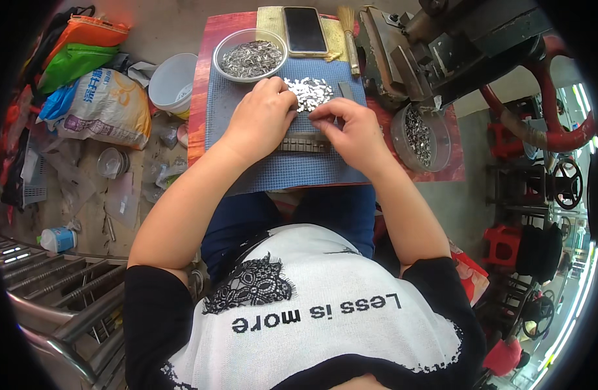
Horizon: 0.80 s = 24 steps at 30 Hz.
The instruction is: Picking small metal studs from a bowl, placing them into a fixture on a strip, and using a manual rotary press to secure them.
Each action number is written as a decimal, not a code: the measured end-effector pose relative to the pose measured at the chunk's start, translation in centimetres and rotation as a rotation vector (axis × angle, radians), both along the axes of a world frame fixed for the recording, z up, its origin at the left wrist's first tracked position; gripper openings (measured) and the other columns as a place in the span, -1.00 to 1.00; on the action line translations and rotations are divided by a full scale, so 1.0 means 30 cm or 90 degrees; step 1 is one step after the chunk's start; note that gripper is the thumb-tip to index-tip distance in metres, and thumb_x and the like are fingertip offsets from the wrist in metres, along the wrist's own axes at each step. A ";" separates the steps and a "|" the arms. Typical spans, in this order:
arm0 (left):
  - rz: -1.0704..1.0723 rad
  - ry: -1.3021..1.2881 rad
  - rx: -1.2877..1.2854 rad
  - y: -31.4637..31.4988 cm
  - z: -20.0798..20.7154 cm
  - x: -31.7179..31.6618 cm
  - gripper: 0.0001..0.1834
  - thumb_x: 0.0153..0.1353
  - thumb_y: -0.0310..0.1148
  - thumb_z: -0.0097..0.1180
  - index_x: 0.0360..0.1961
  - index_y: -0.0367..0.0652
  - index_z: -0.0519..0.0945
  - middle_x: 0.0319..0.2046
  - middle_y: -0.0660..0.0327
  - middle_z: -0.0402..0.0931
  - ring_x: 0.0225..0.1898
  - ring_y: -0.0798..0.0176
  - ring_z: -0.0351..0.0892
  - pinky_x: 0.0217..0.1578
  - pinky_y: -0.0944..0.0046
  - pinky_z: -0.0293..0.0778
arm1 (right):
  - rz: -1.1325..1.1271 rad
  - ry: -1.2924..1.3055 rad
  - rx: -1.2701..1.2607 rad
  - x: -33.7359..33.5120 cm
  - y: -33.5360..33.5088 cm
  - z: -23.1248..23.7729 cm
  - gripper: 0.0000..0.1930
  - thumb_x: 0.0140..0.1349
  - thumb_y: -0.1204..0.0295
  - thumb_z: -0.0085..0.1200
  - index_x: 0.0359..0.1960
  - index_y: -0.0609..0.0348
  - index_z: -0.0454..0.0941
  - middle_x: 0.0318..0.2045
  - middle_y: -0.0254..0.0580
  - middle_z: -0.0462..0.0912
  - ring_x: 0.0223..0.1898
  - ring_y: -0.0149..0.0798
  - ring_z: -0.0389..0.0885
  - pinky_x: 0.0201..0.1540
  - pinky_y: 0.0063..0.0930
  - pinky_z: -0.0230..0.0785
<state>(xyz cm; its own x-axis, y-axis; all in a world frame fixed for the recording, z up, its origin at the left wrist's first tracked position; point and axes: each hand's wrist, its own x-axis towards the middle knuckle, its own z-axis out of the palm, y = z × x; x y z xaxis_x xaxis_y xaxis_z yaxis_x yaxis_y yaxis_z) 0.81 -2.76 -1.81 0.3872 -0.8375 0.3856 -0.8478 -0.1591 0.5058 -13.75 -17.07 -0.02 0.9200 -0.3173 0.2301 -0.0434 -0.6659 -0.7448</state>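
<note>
A pile of small white pieces (310, 93) lies on the blue textured mat (247, 179). At its left edge is my left hand (263, 110), fingers curled and pressed together; what they hold, if anything, is hidden. My right hand (352, 127) is at the pile's near right side, thumb and forefinger drawn into a pinch on something too small to make out. Just below both hands sits a slotted metal bar (302, 144), its ends partly covered by them. Beyond the left hand stands a clear bowl of small shiny metal parts (251, 58).
A phone (305, 31) lies on a yellow cloth at the back, beside a brush (348, 39). On the right, a second clear tub (435, 144) holds metal parts below a heavy machine press (435, 52). A white bucket (174, 83) and sacks (107, 107) stand left.
</note>
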 end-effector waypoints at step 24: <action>-0.016 0.339 0.229 0.131 0.121 0.005 -0.83 0.11 -0.53 0.29 -0.25 -0.34 0.70 -0.34 0.05 0.61 -0.32 0.20 0.62 -0.23 0.25 0.53 | -0.021 -0.030 -0.138 0.032 0.005 -0.018 -0.89 0.08 0.43 0.32 -0.36 0.13 0.75 -0.33 -0.17 0.66 -0.17 -0.08 0.55 -0.06 -0.25 0.42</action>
